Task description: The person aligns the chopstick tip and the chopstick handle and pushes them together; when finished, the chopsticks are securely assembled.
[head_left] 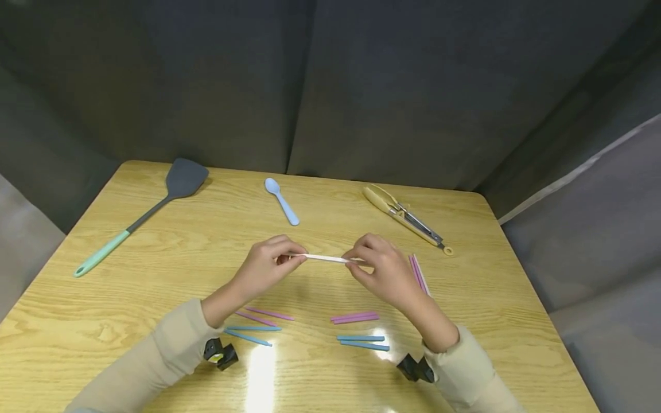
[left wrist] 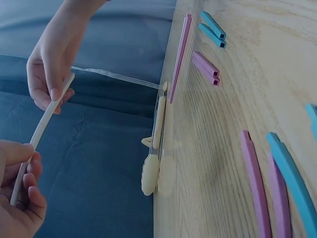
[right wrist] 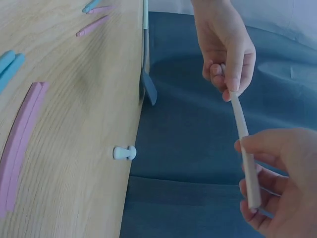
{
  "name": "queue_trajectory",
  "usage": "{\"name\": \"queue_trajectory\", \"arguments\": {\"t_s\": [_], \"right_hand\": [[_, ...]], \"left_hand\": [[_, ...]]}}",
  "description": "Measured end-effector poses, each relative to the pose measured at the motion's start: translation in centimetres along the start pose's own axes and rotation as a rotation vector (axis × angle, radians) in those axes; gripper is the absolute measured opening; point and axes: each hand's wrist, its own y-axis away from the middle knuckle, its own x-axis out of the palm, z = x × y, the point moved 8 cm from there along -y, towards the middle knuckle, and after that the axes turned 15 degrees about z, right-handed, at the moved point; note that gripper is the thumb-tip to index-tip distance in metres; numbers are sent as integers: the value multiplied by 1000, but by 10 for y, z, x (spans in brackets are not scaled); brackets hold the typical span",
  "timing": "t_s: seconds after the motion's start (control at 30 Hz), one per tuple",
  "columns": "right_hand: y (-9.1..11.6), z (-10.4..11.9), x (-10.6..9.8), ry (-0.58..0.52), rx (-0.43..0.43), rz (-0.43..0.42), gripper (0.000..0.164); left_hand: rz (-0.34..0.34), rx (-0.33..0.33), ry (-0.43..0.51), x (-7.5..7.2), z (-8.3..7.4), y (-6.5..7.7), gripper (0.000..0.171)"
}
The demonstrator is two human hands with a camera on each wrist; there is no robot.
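Note:
A thin white stick [head_left: 325, 258] is held level above the table, one end in each hand. My left hand [head_left: 271, 261] pinches its left end between thumb and fingers. At the other end my right hand [head_left: 379, 267] pinches it the same way. In the left wrist view the stick [left wrist: 47, 119] looks slightly bowed. Below the left forearm lie two pink sticks [head_left: 269, 313] and two blue sticks [head_left: 253, 328]. Between the hands and the table's near side are a pink pair [head_left: 354, 317] and a blue pair [head_left: 361, 338].
Beside the right wrist lie pink and white sticks [head_left: 420, 274]. Along the back are a spatula [head_left: 187, 179] with a green handle, a light blue spoon [head_left: 281, 201] and yellow tongs [head_left: 405, 218]. Dark curtains [head_left: 289, 86] hang behind the wooden table [head_left: 155, 252].

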Motion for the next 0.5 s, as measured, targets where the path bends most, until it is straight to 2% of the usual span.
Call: {"name": "queue_trajectory", "arguments": {"t_s": [0.1,0.2,0.37,0.5], "right_hand": [[1,4,0,39,-26,-7,10],[5,1,0,39,-12,-6,10],[21,-17,-3,8,65,-17,13],[45,-45,-1,-24,197,-8,15]], "left_hand": [[1,6,5,1,0,0,7],[-8,11,18,-1,0,1,17],[-35,-40,45,-9,8,4,44],[10,-105,23,-12,17,9,48]]}}
